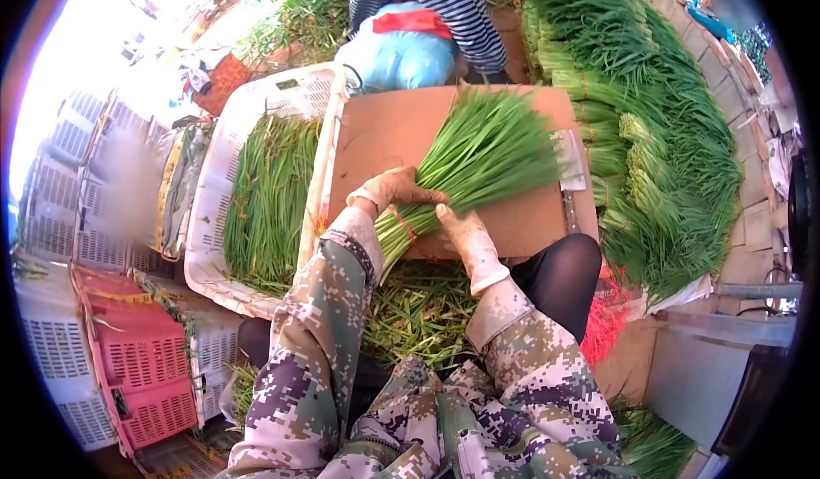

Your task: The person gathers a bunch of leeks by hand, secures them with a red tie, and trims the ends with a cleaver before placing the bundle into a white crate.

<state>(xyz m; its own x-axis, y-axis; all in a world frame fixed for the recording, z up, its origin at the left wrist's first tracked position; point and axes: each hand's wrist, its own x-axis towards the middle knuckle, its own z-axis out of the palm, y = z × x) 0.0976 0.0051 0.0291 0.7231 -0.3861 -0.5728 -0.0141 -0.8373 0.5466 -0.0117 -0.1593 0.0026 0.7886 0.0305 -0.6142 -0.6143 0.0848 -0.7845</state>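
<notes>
A bundle of long green stalks [487, 150] lies slantwise over a brown board [367, 137], its leafy tips towards the upper right and its cut ends towards my lap. Around its middle, from the left, my left hand [397, 189] is wrapped. My right hand [468, 236] grips the lower right side, thumb up, its fingers partly hidden beneath the stalks. A red tie [403, 225] circles the bundle near the cut ends, between the two hands.
A white crate [209, 223] with green stalks stands left of the board. Tied bundles [649, 154] are piled at the right. Loose trimmings [418, 312] lie below the board. Another person's striped sleeve [457, 9] shows beyond it. Pink crate [141, 359] at lower left; red ties [605, 321] near my right knee.
</notes>
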